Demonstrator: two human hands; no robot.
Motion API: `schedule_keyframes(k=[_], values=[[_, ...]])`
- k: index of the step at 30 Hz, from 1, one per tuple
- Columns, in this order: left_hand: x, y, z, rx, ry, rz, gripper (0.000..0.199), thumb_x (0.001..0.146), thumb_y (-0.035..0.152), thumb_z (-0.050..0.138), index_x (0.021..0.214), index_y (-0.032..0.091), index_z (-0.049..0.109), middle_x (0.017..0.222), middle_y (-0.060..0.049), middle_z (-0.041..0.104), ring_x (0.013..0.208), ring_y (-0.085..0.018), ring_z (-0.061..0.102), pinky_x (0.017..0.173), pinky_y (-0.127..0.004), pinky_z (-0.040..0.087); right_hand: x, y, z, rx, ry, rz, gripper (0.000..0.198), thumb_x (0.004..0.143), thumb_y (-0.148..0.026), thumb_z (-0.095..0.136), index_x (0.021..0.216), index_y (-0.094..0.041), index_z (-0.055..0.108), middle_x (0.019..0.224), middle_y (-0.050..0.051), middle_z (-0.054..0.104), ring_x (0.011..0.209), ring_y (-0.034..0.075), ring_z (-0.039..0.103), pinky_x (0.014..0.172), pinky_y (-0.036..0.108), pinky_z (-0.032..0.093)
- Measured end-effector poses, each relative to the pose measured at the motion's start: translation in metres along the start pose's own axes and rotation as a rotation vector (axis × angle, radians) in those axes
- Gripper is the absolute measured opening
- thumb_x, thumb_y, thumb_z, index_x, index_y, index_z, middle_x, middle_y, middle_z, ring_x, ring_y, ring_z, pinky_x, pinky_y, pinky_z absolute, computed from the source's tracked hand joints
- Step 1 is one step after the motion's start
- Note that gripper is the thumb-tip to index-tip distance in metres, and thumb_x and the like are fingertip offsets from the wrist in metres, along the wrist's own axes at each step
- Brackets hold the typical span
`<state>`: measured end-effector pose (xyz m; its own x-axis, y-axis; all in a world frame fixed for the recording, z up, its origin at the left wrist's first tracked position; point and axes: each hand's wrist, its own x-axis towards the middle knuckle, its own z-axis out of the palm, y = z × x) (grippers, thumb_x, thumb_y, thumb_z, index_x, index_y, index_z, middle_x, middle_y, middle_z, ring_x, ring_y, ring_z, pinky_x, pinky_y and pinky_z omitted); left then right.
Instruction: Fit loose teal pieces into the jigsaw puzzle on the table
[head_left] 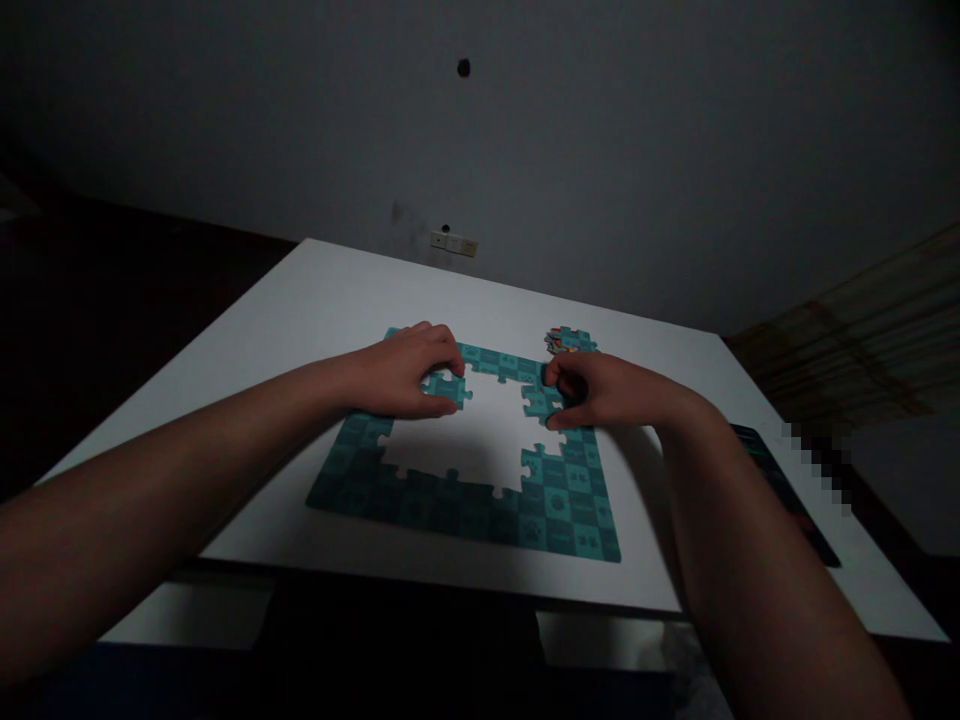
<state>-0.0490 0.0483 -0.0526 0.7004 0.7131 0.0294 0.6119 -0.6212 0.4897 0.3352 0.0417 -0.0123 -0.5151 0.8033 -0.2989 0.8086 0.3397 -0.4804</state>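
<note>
A teal checkered jigsaw puzzle [450, 512] lies on the white table, its border joined around a bare middle. My left hand [409, 372] rests over the upper left of the border, thumb and forefinger bent around a teal puzzle piece [450, 393]. Whether that piece is joined to the border is hidden by the hand. At the right side, my right hand [596, 388] grips with thumb and forefinger at a puzzle piece [541, 400] on the inner edge. Its other fingers are curled in shadow.
Behind my right hand lies a small pile of loose puzzle pieces [571, 340]. A dark flat object [787, 490] lies along the right side of the white table [300, 300]. The far wall [600, 150] carries sockets [453, 243].
</note>
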Motion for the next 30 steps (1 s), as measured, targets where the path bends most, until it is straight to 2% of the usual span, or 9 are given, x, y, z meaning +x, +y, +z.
schedule_keyframes(k=[5,10,12,15,18,22,27,30], values=[[0.001,-0.001,0.001,-0.028,0.017,0.012,0.048,0.094,0.058,0.090,0.131,0.026,0.088,0.141,-0.017,0.083,0.134,-0.040,0.076,0.119,-0.054,0.058,0.000,-0.001,0.000,-0.031,-0.021,0.006,0.037,0.090,-0.046,0.107,0.114,-0.032,0.083,0.100,0.004,0.081,0.087,0.029,0.073,0.078,0.044,0.054],[0.000,0.002,0.001,-0.051,0.052,-0.021,0.047,0.088,0.054,0.094,0.125,0.027,0.084,0.136,-0.015,0.085,0.130,-0.040,0.077,0.114,-0.052,0.059,0.000,-0.006,0.000,-0.014,0.034,-0.013,0.043,0.083,-0.038,0.111,0.114,-0.032,0.082,0.108,0.005,0.083,0.095,0.032,0.076,0.084,0.045,0.060],[-0.001,0.004,0.001,-0.075,0.054,-0.048,0.046,0.086,0.052,0.094,0.124,0.028,0.081,0.132,-0.013,0.086,0.124,-0.038,0.078,0.107,-0.049,0.060,0.001,-0.008,0.002,0.021,0.035,-0.022,0.039,0.085,-0.039,0.109,0.111,-0.032,0.080,0.106,0.005,0.083,0.095,0.032,0.077,0.084,0.045,0.061],[-0.001,0.007,0.000,-0.169,0.060,-0.074,0.035,0.093,0.047,0.086,0.121,0.028,0.077,0.122,-0.009,0.087,0.111,-0.032,0.080,0.097,-0.044,0.059,0.004,-0.012,0.007,0.107,0.022,-0.054,0.029,0.093,-0.041,0.102,0.109,-0.032,0.079,0.104,0.004,0.083,0.094,0.031,0.078,0.084,0.045,0.063],[-0.001,0.004,-0.001,-0.225,0.186,-0.096,0.025,0.099,0.044,0.078,0.118,0.027,0.076,0.113,-0.007,0.086,0.103,-0.029,0.080,0.093,-0.042,0.058,0.012,-0.018,0.018,0.133,0.051,-0.078,0.022,0.100,-0.040,0.096,0.114,-0.031,0.082,0.103,0.005,0.084,0.090,0.029,0.077,0.083,0.043,0.061],[0.002,-0.004,-0.001,-0.221,0.381,-0.172,0.024,0.101,0.043,0.079,0.118,0.027,0.076,0.107,-0.005,0.086,0.098,-0.028,0.079,0.093,-0.042,0.060,0.025,-0.031,0.037,0.038,0.171,-0.104,0.029,0.105,-0.042,0.095,0.129,-0.029,0.086,0.101,0.006,0.087,0.086,0.029,0.076,0.080,0.042,0.056],[0.005,-0.011,0.002,-0.183,0.413,-0.224,0.021,0.101,0.039,0.080,0.118,0.027,0.080,0.107,-0.006,0.087,0.101,-0.030,0.080,0.094,-0.044,0.061,0.031,-0.047,0.053,-0.003,0.238,-0.135,0.027,0.110,-0.043,0.088,0.131,-0.028,0.086,0.104,0.009,0.087,0.090,0.031,0.077,0.083,0.044,0.055],[0.008,-0.017,0.001,-0.149,0.495,-0.299,0.019,0.102,0.036,0.081,0.119,0.027,0.082,0.113,-0.008,0.089,0.107,-0.033,0.082,0.099,-0.048,0.063,0.031,-0.051,0.057,-0.014,0.241,-0.159,0.024,0.110,-0.044,0.085,0.130,-0.029,0.085,0.105,0.009,0.086,0.093,0.032,0.076,0.084,0.045,0.055]])
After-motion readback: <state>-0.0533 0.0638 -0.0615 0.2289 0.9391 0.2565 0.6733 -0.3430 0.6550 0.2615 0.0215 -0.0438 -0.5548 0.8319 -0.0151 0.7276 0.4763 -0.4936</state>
